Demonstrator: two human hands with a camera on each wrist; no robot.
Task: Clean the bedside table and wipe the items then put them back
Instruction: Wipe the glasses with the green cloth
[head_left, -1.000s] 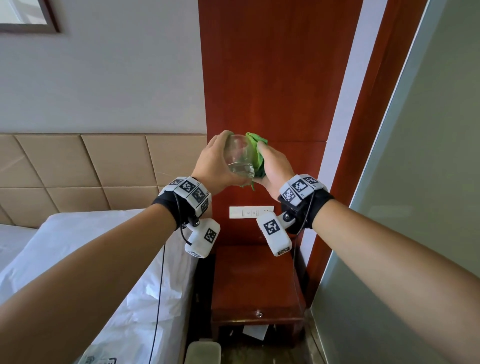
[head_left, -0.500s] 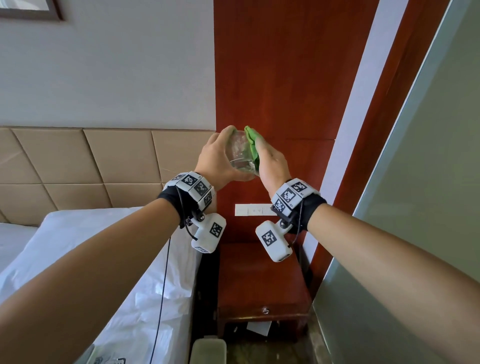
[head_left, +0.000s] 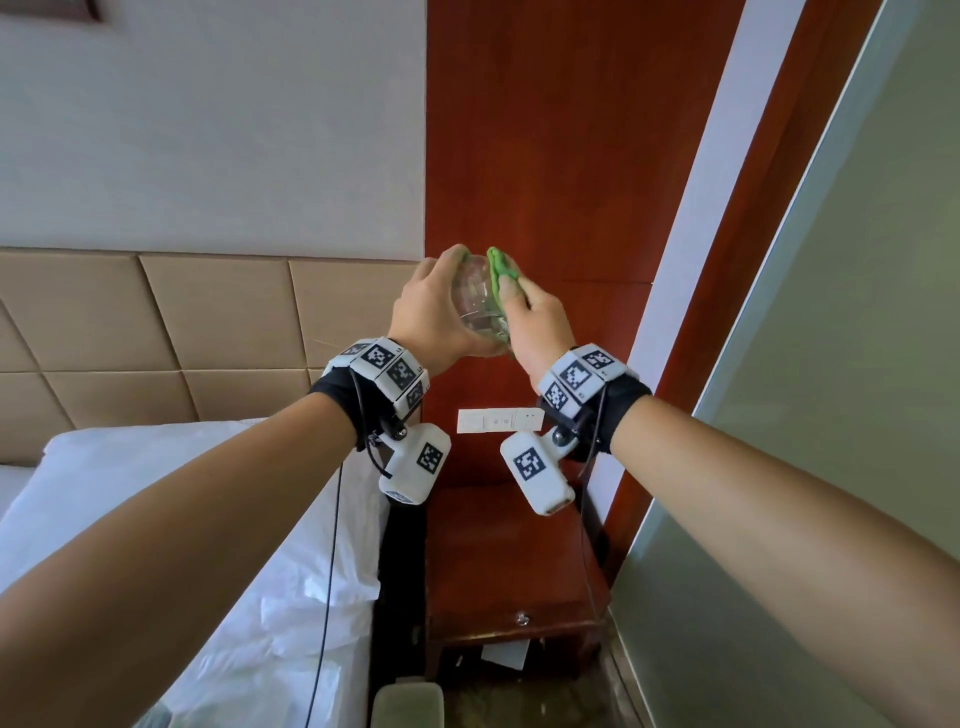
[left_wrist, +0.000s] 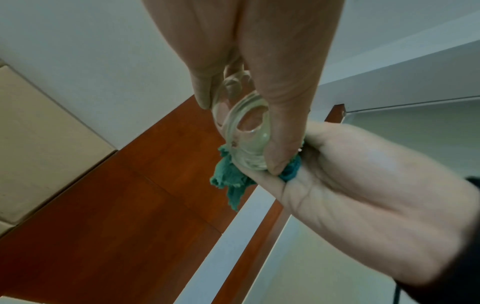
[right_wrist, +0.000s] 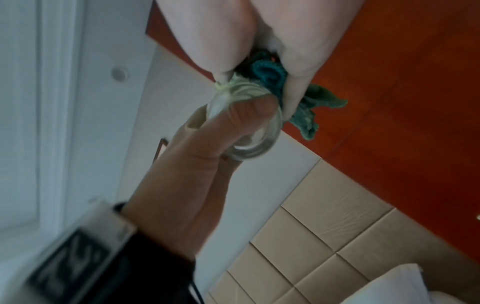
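While both arms are raised at mid-frame in the head view, the scene reads as follows.

Left grip: the left hand (head_left: 434, 312) wraps its fingers and thumb round a clear drinking glass (head_left: 480, 301), holding it tilted in the air, thick base toward the camera.

Right grip: the right hand (head_left: 530, 317) clutches a green cloth (head_left: 500, 270) and presses it against the right side of the glass; a frayed tail of cloth (left_wrist: 230, 181) hangs below the hand in the left wrist view.

Glass up close: in the left wrist view its round base (left_wrist: 246, 133) sits between the left thumb and fingers; in the right wrist view the glass (right_wrist: 249, 127) is blurred, cloth (right_wrist: 306, 105) bunched just beside it.

Glass position: aloft, centre of the head view, well above the bedside tabletop (head_left: 498, 545), touching nothing but hands and cloth.

Tabletop: red-brown wood, lower centre, with a small knob (head_left: 522, 618) on its front.

Surroundings: white switch plate (head_left: 498, 420) on the wood panel under the hands; bed with white bedding (head_left: 182, 519) lower left; tan padded headboard (head_left: 156, 322) at left; frosted glass partition (head_left: 831, 364) along the right.
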